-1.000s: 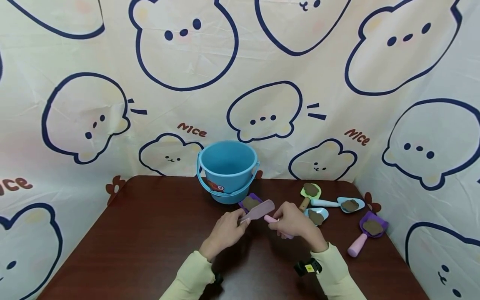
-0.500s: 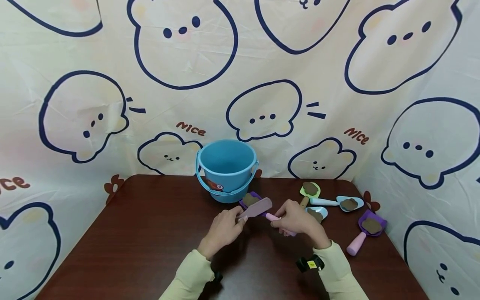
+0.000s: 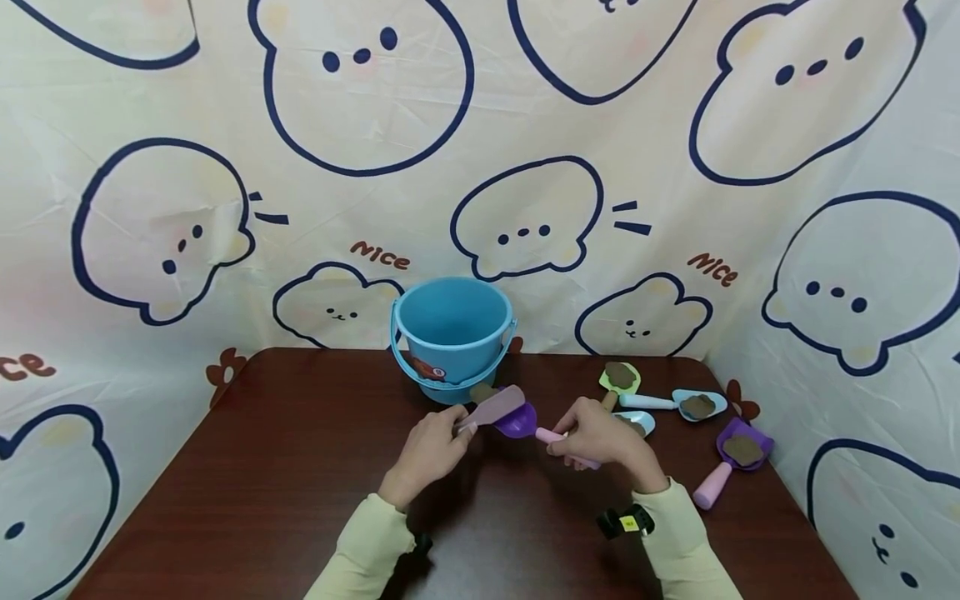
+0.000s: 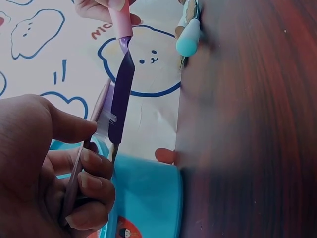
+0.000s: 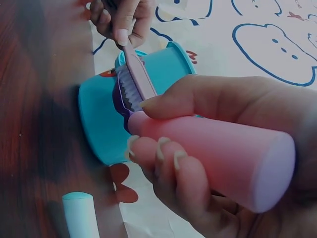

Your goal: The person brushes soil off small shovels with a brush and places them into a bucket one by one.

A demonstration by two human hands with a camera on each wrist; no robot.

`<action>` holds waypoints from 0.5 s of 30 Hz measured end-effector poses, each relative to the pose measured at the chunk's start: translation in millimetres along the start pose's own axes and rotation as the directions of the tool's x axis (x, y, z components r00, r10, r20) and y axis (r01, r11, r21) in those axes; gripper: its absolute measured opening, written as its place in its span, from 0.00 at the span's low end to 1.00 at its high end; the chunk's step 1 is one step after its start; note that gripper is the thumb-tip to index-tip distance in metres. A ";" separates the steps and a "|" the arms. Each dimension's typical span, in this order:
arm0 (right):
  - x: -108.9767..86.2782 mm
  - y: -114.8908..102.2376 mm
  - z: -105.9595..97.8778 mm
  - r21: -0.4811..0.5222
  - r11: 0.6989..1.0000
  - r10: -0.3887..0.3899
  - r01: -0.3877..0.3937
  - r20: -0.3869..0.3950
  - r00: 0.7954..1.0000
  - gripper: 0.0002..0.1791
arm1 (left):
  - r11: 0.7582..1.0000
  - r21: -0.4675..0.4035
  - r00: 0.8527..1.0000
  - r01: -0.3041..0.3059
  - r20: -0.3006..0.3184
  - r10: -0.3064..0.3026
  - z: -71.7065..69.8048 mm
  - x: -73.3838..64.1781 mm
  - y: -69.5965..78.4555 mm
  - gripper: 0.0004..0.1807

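Note:
My left hand (image 3: 426,450) grips a mauve brush (image 3: 498,406) by its handle, with the white bristles (image 4: 105,119) against the purple blade of a toy shovel (image 3: 519,423). In my right hand (image 3: 600,437) is that shovel's pink handle (image 5: 213,153), held between thumb and fingers. A brown clump (image 3: 482,392) shows past the brush at the blade's far end, in front of the blue bucket (image 3: 453,329); the brush hides part of it. The near part of the blade is bare purple.
Right of my hands lie a green shovel (image 3: 628,385), a light blue shovel (image 3: 686,397), a second light blue one (image 3: 645,419) and a purple one (image 3: 765,446), each bearing a brown clump. A patterned cloth (image 3: 420,217) hangs behind the table (image 3: 300,483).
The brush has moved left along the blade, and the brown clump has shifted to the blade's far left end, baring the purple near the handle. My right hand has moved slightly right.

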State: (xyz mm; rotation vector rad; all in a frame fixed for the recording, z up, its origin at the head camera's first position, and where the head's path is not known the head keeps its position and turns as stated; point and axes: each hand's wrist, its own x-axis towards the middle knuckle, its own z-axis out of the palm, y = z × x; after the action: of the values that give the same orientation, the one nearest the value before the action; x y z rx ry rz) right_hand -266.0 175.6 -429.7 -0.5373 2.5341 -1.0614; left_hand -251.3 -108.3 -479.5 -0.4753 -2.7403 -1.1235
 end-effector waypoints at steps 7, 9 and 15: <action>-1.3 0.7 -5.1 -0.014 1.000 0.015 -0.015 0.009 1.000 0.07 | 1.000 0.009 1.000 0.007 0.002 -0.007 -2.6 0.1 -0.9 0.05; -1.6 2.0 -6.6 -0.014 1.000 0.012 -0.012 0.010 1.000 0.07 | 1.000 0.006 1.000 0.011 0.009 -0.011 -3.3 0.1 -1.6 0.05; -3.6 5.3 -10.8 0.003 1.000 0.003 -0.003 0.010 1.000 0.09 | 1.000 -0.018 1.000 0.025 0.019 -0.025 -6.6 1.1 -5.3 0.04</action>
State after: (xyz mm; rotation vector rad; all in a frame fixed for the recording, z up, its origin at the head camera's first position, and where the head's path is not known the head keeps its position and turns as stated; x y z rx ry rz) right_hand -268.8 187.2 -425.8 -0.5371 2.5240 -1.0588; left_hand -254.1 -116.2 -478.0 -0.4579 -2.7616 -1.1568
